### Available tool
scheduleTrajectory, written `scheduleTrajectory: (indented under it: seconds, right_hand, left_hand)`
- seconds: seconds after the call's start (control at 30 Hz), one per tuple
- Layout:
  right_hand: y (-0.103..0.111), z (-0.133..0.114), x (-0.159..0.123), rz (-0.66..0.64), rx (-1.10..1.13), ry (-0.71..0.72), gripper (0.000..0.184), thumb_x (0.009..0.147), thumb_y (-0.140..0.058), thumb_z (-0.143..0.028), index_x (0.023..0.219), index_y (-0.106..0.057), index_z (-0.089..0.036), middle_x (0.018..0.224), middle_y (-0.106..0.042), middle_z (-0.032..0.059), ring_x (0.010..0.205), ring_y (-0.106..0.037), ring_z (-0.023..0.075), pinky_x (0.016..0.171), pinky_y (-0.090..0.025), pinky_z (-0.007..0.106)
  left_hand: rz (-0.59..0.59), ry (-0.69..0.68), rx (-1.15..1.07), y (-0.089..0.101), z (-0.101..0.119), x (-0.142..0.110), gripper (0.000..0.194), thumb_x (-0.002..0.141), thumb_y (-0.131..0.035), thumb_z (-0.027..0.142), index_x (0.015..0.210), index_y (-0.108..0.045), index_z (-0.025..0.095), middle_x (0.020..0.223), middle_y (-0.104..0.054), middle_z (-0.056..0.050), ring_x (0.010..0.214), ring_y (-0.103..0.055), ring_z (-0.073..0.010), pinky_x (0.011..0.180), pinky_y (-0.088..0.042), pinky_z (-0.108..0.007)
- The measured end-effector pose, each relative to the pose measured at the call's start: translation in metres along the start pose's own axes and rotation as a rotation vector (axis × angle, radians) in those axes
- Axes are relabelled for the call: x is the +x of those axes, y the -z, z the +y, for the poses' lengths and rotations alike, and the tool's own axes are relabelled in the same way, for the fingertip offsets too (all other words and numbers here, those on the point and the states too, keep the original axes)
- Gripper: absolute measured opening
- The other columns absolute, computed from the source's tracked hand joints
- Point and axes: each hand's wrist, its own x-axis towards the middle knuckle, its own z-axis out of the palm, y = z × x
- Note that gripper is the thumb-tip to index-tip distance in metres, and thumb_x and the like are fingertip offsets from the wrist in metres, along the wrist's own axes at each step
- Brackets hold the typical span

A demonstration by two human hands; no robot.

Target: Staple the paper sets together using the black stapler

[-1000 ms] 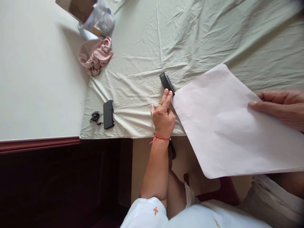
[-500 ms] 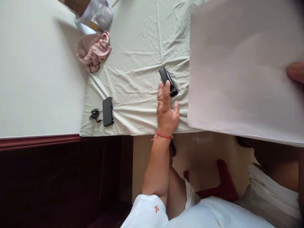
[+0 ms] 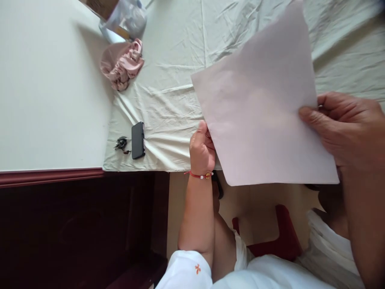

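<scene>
White paper [image 3: 261, 120] is held tilted above the cloth-covered table, and I cannot tell how many sheets there are. My right hand [image 3: 349, 124] pinches its right edge, thumb on top and fingers behind. At the left edge is my left hand [image 3: 202, 150], palm turned up and thumb raised; its fingers curl in behind the paper and are partly hidden. A red string bracelet [image 3: 201, 175] circles the left wrist. The black stapler-like object seen earlier is out of sight.
On the pale green cloth [image 3: 171, 104] lie a black phone [image 3: 138, 140], a small dark bundle like keys [image 3: 122, 143] and pink gathered fabric [image 3: 123, 66]. A clear plastic bag [image 3: 129, 20] sits farther back. Below the table edge stands a red stool [image 3: 279, 233].
The paper has swung left and tilted, with my right hand coming into fuller view. My left hand has turned from palm down beside the black object to palm up at the paper's edge.
</scene>
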Motion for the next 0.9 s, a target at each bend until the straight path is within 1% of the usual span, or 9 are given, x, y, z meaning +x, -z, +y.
scheduleTrajectory:
  seconds: [0.07, 0.13, 0.23, 0.3, 0.4, 0.47, 0.57, 0.67, 0.9]
  right_hand:
    - [-0.007, 0.002, 0.001, -0.011, -0.029, -0.007, 0.034, 0.082, -0.073, -0.04, 0.113, -0.076, -0.025, 0.092, -0.072, 0.0036, 0.066, -0.063, 0.01, 0.051, -0.051, 0.019]
    - [-0.013, 0.002, 0.002, 0.01, -0.14, 0.034, 0.03, 0.085, -0.07, -0.042, 0.109, -0.076, -0.025, 0.089, -0.071, 0.0015, 0.065, -0.059, 0.0066, 0.05, -0.046, 0.014]
    - [-0.018, 0.003, 0.005, 0.059, -0.273, 0.108, 0.024, 0.085, -0.068, -0.04, 0.1, -0.077, -0.023, 0.082, -0.069, 0.0001, 0.063, -0.053, 0.0039, 0.047, -0.038, 0.01]
    - [-0.021, 0.004, 0.006, 0.064, -0.2, 0.099, 0.023, 0.083, -0.069, -0.037, 0.098, -0.077, -0.021, 0.081, -0.068, 0.0001, 0.062, -0.054, 0.0049, 0.048, -0.04, 0.012]
    - [-0.026, 0.004, 0.007, 0.08, -0.054, 0.085, 0.022, 0.082, -0.069, -0.033, 0.098, -0.077, -0.02, 0.079, -0.068, -0.0001, 0.06, -0.055, 0.0057, 0.048, -0.042, 0.015]
    - [-0.029, 0.003, 0.007, 0.104, -0.05, 0.094, 0.019, 0.083, -0.068, -0.03, 0.095, -0.076, -0.018, 0.079, -0.068, -0.0002, 0.059, -0.054, 0.0049, 0.047, -0.04, 0.014]
    - [-0.031, 0.001, 0.005, 0.126, -0.119, 0.097, 0.017, 0.084, -0.068, -0.028, 0.091, -0.075, -0.015, 0.077, -0.067, 0.0001, 0.06, -0.054, 0.0036, 0.049, -0.038, 0.013]
    - [-0.031, 0.0, 0.004, 0.137, -0.144, 0.099, 0.021, 0.085, -0.068, -0.033, 0.093, -0.074, -0.014, 0.079, -0.068, -0.0005, 0.061, -0.053, 0.0019, 0.051, -0.039, 0.012]
    - [-0.028, 0.001, 0.005, 0.131, -0.177, 0.091, 0.023, 0.083, -0.07, -0.028, 0.102, -0.076, -0.018, 0.087, -0.071, -0.0006, 0.066, -0.058, 0.0031, 0.056, -0.042, 0.015]
  left_hand:
    - [0.042, -0.053, 0.025, 0.001, -0.004, -0.001, 0.02, 0.083, -0.076, 0.039, 0.091, -0.075, 0.021, 0.09, -0.079, -0.003, 0.11, -0.073, -0.0232, 0.098, -0.057, -0.034]
    - [0.081, -0.09, 0.047, 0.002, -0.006, -0.002, 0.014, 0.081, -0.079, 0.032, 0.089, -0.075, 0.021, 0.086, -0.078, -0.002, 0.104, -0.074, -0.0209, 0.098, -0.057, -0.033]
    - [0.119, -0.102, 0.081, 0.005, -0.008, -0.004, 0.016, 0.081, -0.08, 0.035, 0.086, -0.074, 0.021, 0.083, -0.077, 0.0, 0.094, -0.075, -0.0184, 0.096, -0.058, -0.033]
    - [0.146, -0.104, 0.103, 0.006, -0.008, -0.006, 0.019, 0.082, -0.079, 0.038, 0.086, -0.074, 0.021, 0.085, -0.077, -0.001, 0.094, -0.075, -0.0183, 0.096, -0.058, -0.033]
    - [0.165, -0.087, 0.127, 0.009, -0.006, -0.008, 0.024, 0.084, -0.076, 0.044, 0.091, -0.074, 0.021, 0.095, -0.079, -0.005, 0.104, -0.074, -0.0205, 0.098, -0.057, -0.033]
    - [0.152, -0.076, 0.156, 0.01, -0.005, -0.01, 0.025, 0.085, -0.074, 0.044, 0.092, -0.075, 0.02, 0.1, -0.079, -0.006, 0.108, -0.074, -0.021, 0.1, -0.056, -0.033]
    - [0.121, -0.076, 0.191, 0.01, -0.005, -0.014, 0.019, 0.084, -0.077, 0.038, 0.088, -0.076, 0.02, 0.095, -0.08, -0.005, 0.099, -0.075, -0.0191, 0.097, -0.058, -0.032]
    - [0.105, -0.078, 0.187, 0.008, -0.006, -0.017, 0.017, 0.081, -0.08, 0.035, 0.089, -0.077, 0.021, 0.092, -0.08, -0.003, 0.089, -0.075, -0.0175, 0.093, -0.06, -0.033]
    - [0.143, -0.072, 0.18, 0.009, -0.005, -0.017, 0.018, 0.08, -0.081, 0.037, 0.089, -0.076, 0.022, 0.095, -0.08, -0.003, 0.094, -0.075, -0.0179, 0.092, -0.059, -0.032]
